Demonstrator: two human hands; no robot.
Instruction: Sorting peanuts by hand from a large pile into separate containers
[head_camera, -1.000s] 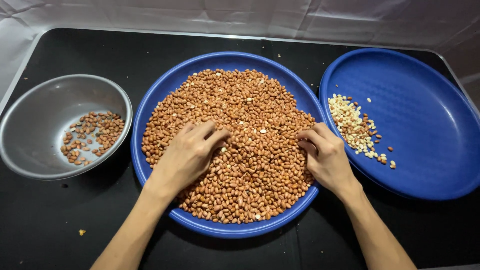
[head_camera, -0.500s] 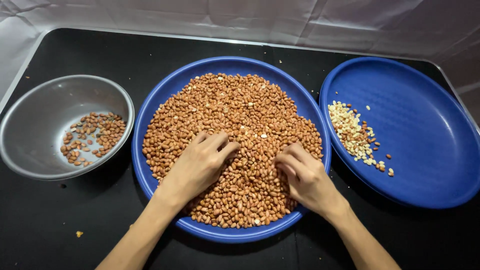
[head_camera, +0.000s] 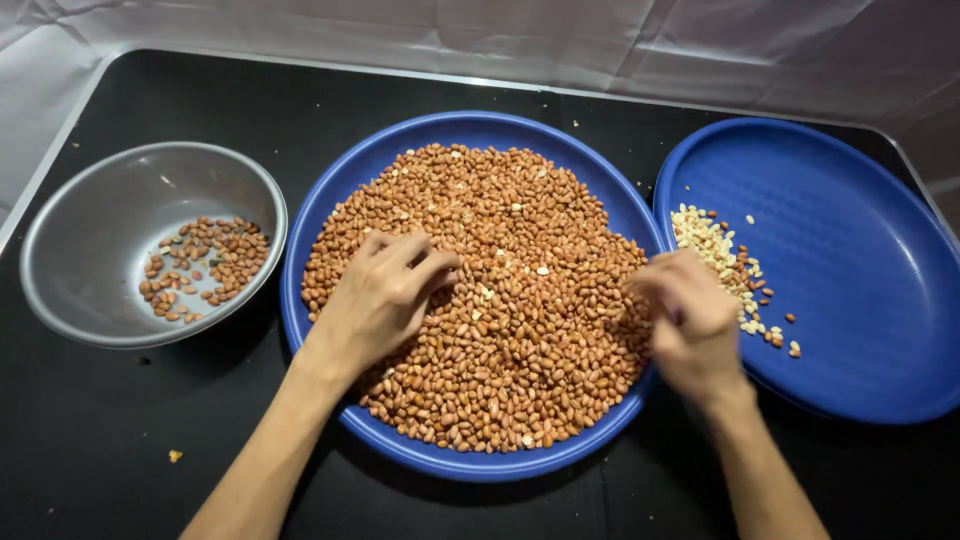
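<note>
On black tabletop (head_camera: 120, 420), big peanut pile (head_camera: 500, 300) mostly unsorted; left hand (head_camera: 385, 295) loosely curled on nuts, right hand (head_camera: 690, 320) blurred, grip unclear.

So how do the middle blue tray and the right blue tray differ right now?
The middle tray is heaped with red-skinned peanuts; the right tray is mostly bare, holding only a small pale pile at its left edge. The left hand rests in the middle tray, not the right. Both are round and blue.

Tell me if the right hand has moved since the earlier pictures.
Yes. The right hand has swung rightward off the peanut pile to the middle plate's right rim, close to the pale kernels on the right plate.
</note>
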